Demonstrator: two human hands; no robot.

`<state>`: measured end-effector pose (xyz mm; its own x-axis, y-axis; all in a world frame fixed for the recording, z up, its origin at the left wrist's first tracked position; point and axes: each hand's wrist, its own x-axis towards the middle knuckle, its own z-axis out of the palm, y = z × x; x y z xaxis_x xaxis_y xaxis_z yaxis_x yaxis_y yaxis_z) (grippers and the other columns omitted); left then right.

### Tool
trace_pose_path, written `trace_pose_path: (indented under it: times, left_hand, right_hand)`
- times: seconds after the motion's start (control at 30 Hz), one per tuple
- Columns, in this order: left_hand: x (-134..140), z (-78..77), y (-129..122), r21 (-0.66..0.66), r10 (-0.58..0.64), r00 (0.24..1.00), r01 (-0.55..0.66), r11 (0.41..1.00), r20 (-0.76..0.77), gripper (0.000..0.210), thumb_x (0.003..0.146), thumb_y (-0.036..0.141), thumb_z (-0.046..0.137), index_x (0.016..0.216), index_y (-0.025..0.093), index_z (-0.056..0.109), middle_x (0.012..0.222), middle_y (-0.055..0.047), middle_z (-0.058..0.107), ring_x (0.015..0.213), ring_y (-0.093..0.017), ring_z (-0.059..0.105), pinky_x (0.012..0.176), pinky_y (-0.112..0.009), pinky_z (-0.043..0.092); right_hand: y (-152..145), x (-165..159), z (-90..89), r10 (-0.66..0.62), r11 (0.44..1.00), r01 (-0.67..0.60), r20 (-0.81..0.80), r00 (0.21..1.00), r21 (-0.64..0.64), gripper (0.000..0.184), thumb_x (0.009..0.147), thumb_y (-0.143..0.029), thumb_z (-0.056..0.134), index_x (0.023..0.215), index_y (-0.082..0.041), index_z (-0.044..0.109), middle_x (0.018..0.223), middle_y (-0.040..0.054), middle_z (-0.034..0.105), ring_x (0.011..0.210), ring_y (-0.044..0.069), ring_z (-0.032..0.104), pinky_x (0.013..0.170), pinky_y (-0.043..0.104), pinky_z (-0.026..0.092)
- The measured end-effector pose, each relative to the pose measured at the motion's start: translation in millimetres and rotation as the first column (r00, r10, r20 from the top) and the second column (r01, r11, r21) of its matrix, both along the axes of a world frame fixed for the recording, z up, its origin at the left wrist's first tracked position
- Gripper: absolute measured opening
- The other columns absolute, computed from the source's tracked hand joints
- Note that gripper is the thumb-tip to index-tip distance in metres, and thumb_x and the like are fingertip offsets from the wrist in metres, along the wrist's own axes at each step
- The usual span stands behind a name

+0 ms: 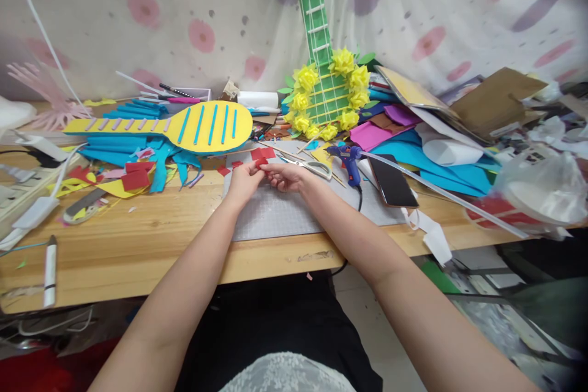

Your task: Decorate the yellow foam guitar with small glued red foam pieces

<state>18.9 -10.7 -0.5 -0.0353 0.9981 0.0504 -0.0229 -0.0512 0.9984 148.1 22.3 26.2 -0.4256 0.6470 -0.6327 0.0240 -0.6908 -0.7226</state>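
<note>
Over the grey cutting mat (275, 220), my left hand (245, 182) pinches a small red paper piece (261, 162) between thumb and fingertips. My right hand (285, 177) meets it from the other side, its thumb and forefinger closed at the same red piece and the other fingers curled. More red paper squares (263, 153) lie just beyond the fingertips. Scissors with pale handles (316, 168) rest right of my right hand, and a blue hot glue gun (350, 162) stands a bit farther right.
A yellow paper instrument shape with blue strips (206, 127) lies at back left. Behind the mat leans a green paper guitar (321, 89) ringed with yellow flowers. A phone (392, 180), blue paper sheets (441, 165), paper scraps (136, 179) and a white crayon-like stick (50, 272) are about.
</note>
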Motion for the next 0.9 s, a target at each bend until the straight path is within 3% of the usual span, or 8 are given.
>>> trace_pose_path:
  times: [0.1,0.17,0.33,0.73,0.9]
  left_hand:
    - [-0.3,2.5,0.2,-0.04,0.058,0.995,-0.055,0.998,0.079,0.016,0.061,0.023,0.063,0.075,0.017,0.068,0.068,0.001,0.067,0.067,-0.012,0.059,0.068,-0.023,0.045]
    - [-0.9,4.1,0.8,-0.091,0.092,0.986,-0.08,0.993,0.142,0.022,0.06,0.024,0.065,0.08,0.017,0.069,0.071,0.0,0.067,0.066,-0.012,0.059,0.068,-0.024,0.046]
    - [-1.6,6.6,1.8,-0.181,0.165,0.959,-0.124,0.976,0.229,0.02,0.059,0.025,0.066,0.077,0.015,0.066,0.071,-0.001,0.066,0.065,-0.011,0.059,0.067,-0.024,0.047]
    - [0.6,1.4,3.2,-0.183,0.141,0.928,-0.081,0.98,0.345,0.02,0.056,0.021,0.065,0.075,0.015,0.065,0.078,-0.003,0.069,0.074,-0.013,0.063,0.073,-0.026,0.05]
    - [-0.2,5.3,2.0,-0.188,0.142,0.921,-0.076,0.979,0.364,0.02,0.061,0.026,0.065,0.078,0.015,0.064,0.081,-0.005,0.07,0.077,-0.014,0.064,0.074,-0.027,0.051]
  right_hand:
    - [-3.2,3.6,0.2,-0.002,0.997,0.001,0.015,1.0,0.083,0.026,0.074,-0.035,0.068,0.067,-0.014,0.053,0.049,-0.0045,0.049,0.038,0.002,0.043,0.031,0.01,0.026]
    - [-6.4,5.9,-0.9,-0.044,0.974,0.039,0.02,0.999,0.223,0.024,0.074,-0.037,0.067,0.074,-0.015,0.056,0.057,-0.0026,0.055,0.043,0.004,0.047,0.034,0.012,0.031]
    - [-14.3,3.1,-9.6,-0.136,0.804,0.065,0.077,0.988,0.591,0.018,0.071,-0.032,0.068,0.077,-0.017,0.058,0.072,-0.0013,0.06,0.055,0.006,0.053,0.042,0.015,0.04]
    - [-11.6,-12.6,-26.7,-0.234,0.729,0.092,0.122,0.964,0.679,0.017,0.072,-0.031,0.064,0.068,-0.018,0.054,0.056,-0.0056,0.052,0.045,0.005,0.045,0.04,0.016,0.036]
    - [-11.8,-14.1,-30.6,-0.25,0.695,0.088,0.124,0.96,0.713,0.02,0.073,-0.035,0.063,0.067,-0.019,0.055,0.05,-0.0069,0.049,0.04,0.004,0.041,0.039,0.016,0.032]
